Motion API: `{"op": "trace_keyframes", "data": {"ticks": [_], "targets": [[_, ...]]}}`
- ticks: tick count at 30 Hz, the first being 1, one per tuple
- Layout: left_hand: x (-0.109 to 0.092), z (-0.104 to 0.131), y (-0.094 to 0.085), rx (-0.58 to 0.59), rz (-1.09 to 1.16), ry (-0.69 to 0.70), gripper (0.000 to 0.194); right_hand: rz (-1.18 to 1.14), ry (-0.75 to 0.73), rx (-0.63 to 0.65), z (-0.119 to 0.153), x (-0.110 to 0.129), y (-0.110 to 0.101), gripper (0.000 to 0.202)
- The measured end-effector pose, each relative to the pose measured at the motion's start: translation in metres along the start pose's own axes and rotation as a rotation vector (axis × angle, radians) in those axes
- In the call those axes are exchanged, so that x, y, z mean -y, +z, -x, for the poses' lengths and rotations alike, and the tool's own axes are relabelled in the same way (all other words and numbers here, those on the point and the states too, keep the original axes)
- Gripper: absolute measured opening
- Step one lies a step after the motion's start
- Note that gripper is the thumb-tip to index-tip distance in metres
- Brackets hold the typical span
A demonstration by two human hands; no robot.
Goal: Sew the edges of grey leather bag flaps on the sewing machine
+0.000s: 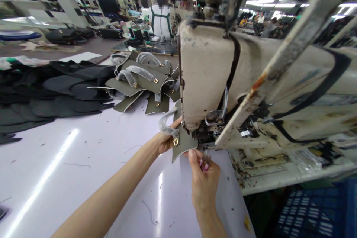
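An olive-green bag panel with pale edges lies under the head of a sewing machine. On it are a gold metal fitting and a handle wrapped in whitish film. My left hand grips the panel from the left, its fingers partly hidden beneath the panel and handle. Thumb and fingers of my right hand pinch the panel's near edge. A small pinkish-purple item sits among the right fingers, too small to name. The machine head hides the needle area.
Behind my hands lies a pile of similar olive panels with wrapped handles. Stacked black pieces cover the table's left side. A rusty metal bar slants across the machine. At lower right stands a blue basket. People sit farther back.
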State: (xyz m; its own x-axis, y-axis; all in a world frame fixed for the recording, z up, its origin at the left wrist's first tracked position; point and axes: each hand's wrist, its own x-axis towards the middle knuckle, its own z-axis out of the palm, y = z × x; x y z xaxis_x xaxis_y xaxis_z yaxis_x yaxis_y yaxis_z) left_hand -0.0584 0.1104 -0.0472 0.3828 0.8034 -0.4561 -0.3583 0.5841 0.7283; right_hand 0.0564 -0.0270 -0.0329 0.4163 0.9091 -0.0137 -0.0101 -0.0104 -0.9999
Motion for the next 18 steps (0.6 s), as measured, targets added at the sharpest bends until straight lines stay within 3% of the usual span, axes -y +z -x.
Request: {"op": "trace_keyframes", "data": {"ticks": [3, 6, 8, 13, 15, 18], "targets": [[-0.004, 0.006, 0.002, 0.024, 0.002, -0.092, 0.012, 0.003, 0.003, 0.015, -0.001, 0.001, -0.001, 0.033], [-0.004, 0.009, 0.007, -0.023, 0.022, -0.066, 0.021, -0.011, 0.033, -0.024, -0.001, 0.004, 0.001, 0.031], [-0.003, 0.009, 0.011, -0.088, 0.015, 0.072, 0.031, -0.026, 0.082, -0.045, -0.001, 0.006, 0.003, 0.031], [-0.007, 0.008, 0.010, -0.365, -0.127, 0.622, 0.052, -0.163, 0.247, -0.117, 0.002, 0.013, 0.009, 0.031], [-0.010, 0.008, 0.009, -0.443, -0.184, 0.745, 0.054, -0.180, 0.262, -0.114, 0.003, 0.017, 0.010, 0.030], [-0.012, 0.009, 0.009, -0.463, -0.229, 0.844, 0.050, -0.188, 0.257, -0.109, 0.003, 0.021, 0.012, 0.030]]}}
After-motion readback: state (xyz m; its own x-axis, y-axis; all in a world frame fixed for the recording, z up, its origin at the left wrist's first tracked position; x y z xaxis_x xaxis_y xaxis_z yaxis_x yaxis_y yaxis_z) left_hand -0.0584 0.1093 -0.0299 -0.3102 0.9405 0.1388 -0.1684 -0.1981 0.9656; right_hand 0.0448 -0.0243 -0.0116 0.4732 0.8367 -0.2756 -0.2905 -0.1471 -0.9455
